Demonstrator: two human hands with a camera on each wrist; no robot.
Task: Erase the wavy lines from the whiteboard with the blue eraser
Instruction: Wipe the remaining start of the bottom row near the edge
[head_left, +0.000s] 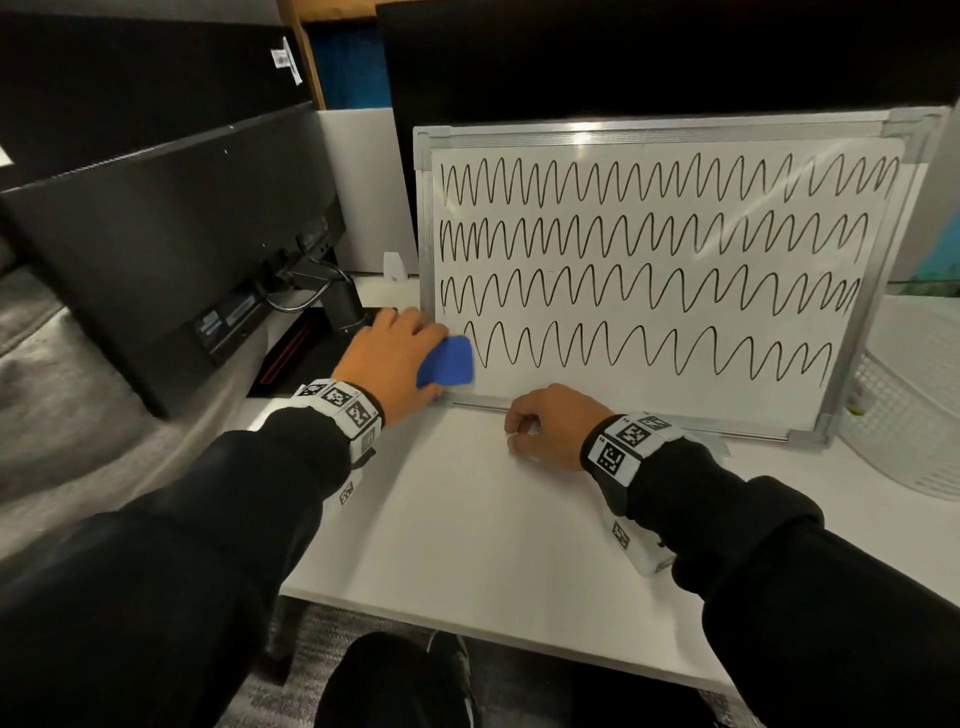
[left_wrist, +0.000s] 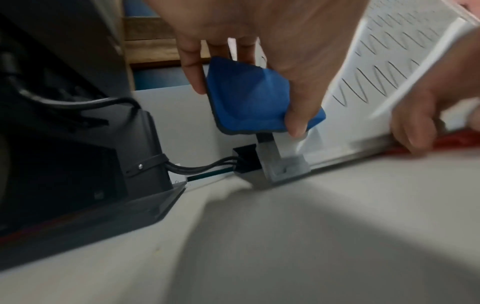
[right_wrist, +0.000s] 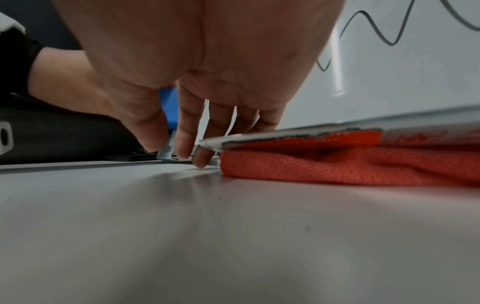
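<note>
The whiteboard (head_left: 623, 402) leans upright at the back of the white desk (head_left: 467, 519) and carries several rows of black wavy lines (head_left: 649, 239). My left hand (head_left: 387, 353) grips the blue eraser (head_left: 447, 362) against the board's lower left corner, at the start of the bottom row. In the left wrist view the thumb and fingers pinch the eraser (left_wrist: 254, 96) by its sides. My right hand (head_left: 545, 421) sits at the board's bottom rail (right_wrist: 389, 123) with curled fingers (right_wrist: 200, 158) hooked on it.
An orange cloth (right_wrist: 337, 166) is tucked under the board's bottom rail. A black monitor (head_left: 171, 249) with its stand base (head_left: 296, 348) and cables (left_wrist: 202, 166) stands to the left. A white mesh basket (head_left: 904, 405) sits to the right of the board.
</note>
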